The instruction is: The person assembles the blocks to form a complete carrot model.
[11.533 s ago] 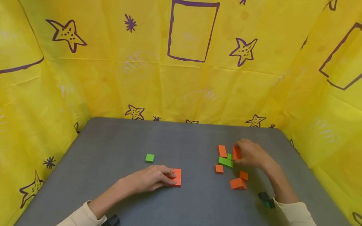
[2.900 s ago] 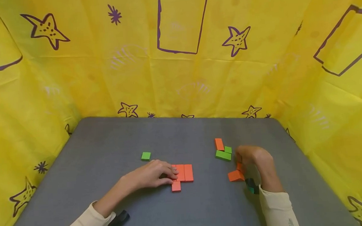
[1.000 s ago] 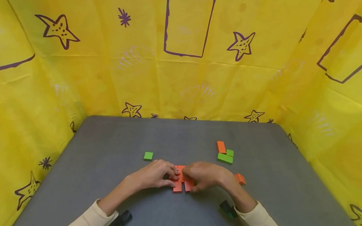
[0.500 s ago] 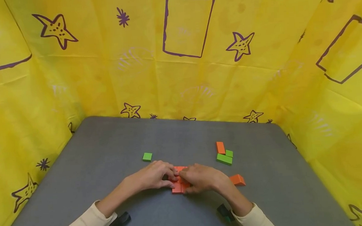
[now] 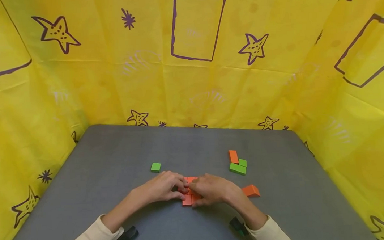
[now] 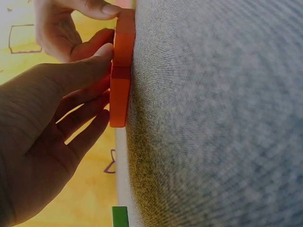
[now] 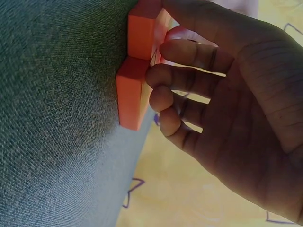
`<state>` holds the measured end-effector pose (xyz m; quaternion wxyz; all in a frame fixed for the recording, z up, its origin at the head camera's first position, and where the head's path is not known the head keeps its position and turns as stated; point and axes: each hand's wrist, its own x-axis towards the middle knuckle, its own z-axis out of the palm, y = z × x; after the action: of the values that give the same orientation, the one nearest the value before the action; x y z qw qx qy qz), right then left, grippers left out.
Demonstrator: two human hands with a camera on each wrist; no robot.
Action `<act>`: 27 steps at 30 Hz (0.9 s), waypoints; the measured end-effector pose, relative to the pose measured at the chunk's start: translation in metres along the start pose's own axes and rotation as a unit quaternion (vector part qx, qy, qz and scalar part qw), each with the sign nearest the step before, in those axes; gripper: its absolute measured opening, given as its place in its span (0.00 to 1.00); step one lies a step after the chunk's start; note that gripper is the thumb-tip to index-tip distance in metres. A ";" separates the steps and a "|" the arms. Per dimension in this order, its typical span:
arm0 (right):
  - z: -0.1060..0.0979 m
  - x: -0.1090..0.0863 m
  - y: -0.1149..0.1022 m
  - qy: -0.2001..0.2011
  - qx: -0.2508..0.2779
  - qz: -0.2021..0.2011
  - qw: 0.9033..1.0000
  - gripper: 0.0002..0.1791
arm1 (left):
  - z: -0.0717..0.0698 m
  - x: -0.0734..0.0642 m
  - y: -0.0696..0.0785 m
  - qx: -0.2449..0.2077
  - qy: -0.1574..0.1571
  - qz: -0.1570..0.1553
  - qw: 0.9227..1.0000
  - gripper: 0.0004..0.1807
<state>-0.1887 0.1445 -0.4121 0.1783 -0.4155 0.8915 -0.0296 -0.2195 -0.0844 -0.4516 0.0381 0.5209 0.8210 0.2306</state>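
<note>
Flat orange blocks (image 5: pixel 191 179) lie edge to edge on the grey table between both hands, partly covered by fingers. At their near side sit two small square orange blocks (image 5: pixel 187 200), side by side. My left hand (image 5: pixel 164 186) rests relaxed fingertips on the flat group's left part; its thumb touches the left small block, whose edge shows in the left wrist view. With thumb and curled index finger, my right hand (image 5: pixel 213 189) pinches the right small orange block (image 7: pixel 140 35). Its other fingers bend over a longer orange block (image 7: pixel 129 94) in the right wrist view.
A wedge-shaped orange block (image 5: pixel 252 190) lies beside the right forearm. Farther back are an upright-looking orange block (image 5: pixel 233 156), a long green block (image 5: pixel 238 168) and a small green one (image 5: pixel 242 162). Another green square (image 5: pixel 155 167) lies left. Yellow cloth (image 5: pixel 190 84) walls the table's far side.
Orange blocks from the right have joined the group under my left hand. The right hand brought over a small one, and the gap beside the left small block has closed.
</note>
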 end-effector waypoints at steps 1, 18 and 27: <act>0.000 0.000 0.000 -0.001 0.001 0.002 1.000 0.20 | 0.000 0.000 0.000 0.001 0.001 0.002 1.000 0.08; -0.014 -0.006 0.007 0.029 0.021 0.009 0.999 0.13 | -0.002 -0.004 0.004 0.006 0.009 -0.009 1.000 0.07; -0.063 -0.045 0.074 0.119 0.069 0.104 0.985 0.11 | 0.001 -0.001 0.003 0.002 0.004 -0.010 1.000 0.08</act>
<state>-0.2380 0.2204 -0.3547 0.1015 -0.3003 0.9406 -0.1219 -0.2163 -0.0838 -0.4511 0.0364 0.5117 0.8270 0.2302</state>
